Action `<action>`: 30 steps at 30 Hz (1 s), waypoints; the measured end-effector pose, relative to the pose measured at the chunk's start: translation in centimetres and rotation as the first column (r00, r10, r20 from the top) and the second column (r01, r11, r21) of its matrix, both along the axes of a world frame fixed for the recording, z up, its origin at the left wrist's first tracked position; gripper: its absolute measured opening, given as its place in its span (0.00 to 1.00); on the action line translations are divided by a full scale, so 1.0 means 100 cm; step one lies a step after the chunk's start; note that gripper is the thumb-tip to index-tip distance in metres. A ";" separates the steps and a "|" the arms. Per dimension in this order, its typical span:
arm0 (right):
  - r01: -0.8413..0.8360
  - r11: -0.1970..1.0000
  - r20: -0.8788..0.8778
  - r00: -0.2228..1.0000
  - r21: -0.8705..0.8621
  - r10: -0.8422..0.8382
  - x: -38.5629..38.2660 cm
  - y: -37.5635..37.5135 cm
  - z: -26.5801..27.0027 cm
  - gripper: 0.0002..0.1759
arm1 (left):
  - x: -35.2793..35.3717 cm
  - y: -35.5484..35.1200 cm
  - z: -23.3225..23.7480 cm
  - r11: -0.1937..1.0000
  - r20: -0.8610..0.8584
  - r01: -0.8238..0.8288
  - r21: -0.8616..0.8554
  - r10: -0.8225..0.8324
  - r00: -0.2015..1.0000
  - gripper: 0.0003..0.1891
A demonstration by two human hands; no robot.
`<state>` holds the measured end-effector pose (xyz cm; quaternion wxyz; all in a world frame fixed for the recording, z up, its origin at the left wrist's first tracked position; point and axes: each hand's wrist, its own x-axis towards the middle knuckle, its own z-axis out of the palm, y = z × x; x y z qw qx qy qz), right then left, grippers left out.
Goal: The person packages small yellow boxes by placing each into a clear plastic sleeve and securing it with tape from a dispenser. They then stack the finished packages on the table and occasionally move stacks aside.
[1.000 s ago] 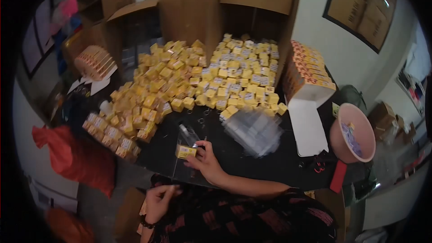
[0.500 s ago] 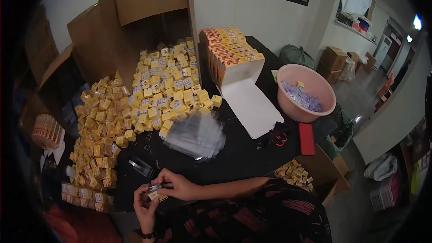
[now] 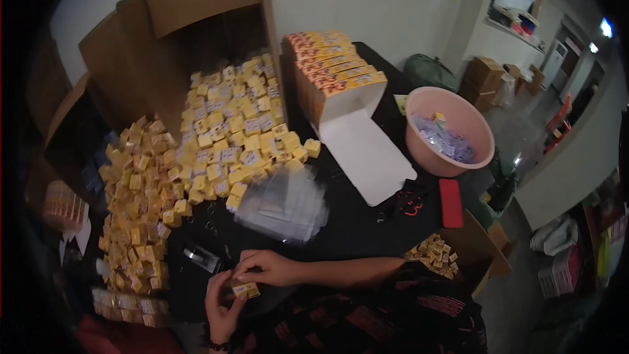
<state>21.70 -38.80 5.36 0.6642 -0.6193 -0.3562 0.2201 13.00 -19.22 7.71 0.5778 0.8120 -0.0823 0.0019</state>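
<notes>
Fingers [image 3: 241,267] of the right hand [image 3: 272,269] are curled downward and pinched with the thumb on the top of the small yellow box [image 3: 247,290].

Head view:
- The box is held at the near edge of the worktop [image 3: 354,229], between both hands and close to the body.
- The left hand [image 3: 221,308] is set below and left of the box. Its fingers [image 3: 213,285] are loosely bent, and the thumb is pressed against the lower left end.
- The box's long axis runs roughly left-right, slightly tilted, with the labelled face turned up.
- The box sits directly under the right fingertips and just right of the left palm. Both hands are in contact, and the right is wrapped further over it.
- Whether a clear sleeve is already round the box cannot be told.
- A loose clear wrapper [image 3: 200,257] lies on the worktop just up-left of the hands, apart from them.
- A stack of clear bags [image 3: 285,200] is seen beyond the right hand, near it.
- The big pile of yellow boxes [image 3: 216,137] is spread behind the stack.
- A pink basin [image 3: 452,167] is placed well apart, to the right.
</notes>
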 end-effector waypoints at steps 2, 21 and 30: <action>-0.042 0.997 0.134 0.990 0.067 0.032 0.003 -0.003 -0.008 0.12 | 0.005 -0.004 0.016 1.000 -0.029 -0.018 0.012 0.018 0.999 0.22; 0.854 0.478 0.736 0.456 -0.205 -0.500 0.212 -0.125 -0.011 0.26 | 0.011 0.018 0.018 0.943 -0.551 -0.088 -0.321 -0.110 0.827 0.30; 0.171 0.973 0.233 0.951 0.153 -0.204 0.055 -0.060 0.056 0.25 | 0.026 -0.031 0.051 0.993 -0.312 -0.108 0.045 0.117 0.943 0.34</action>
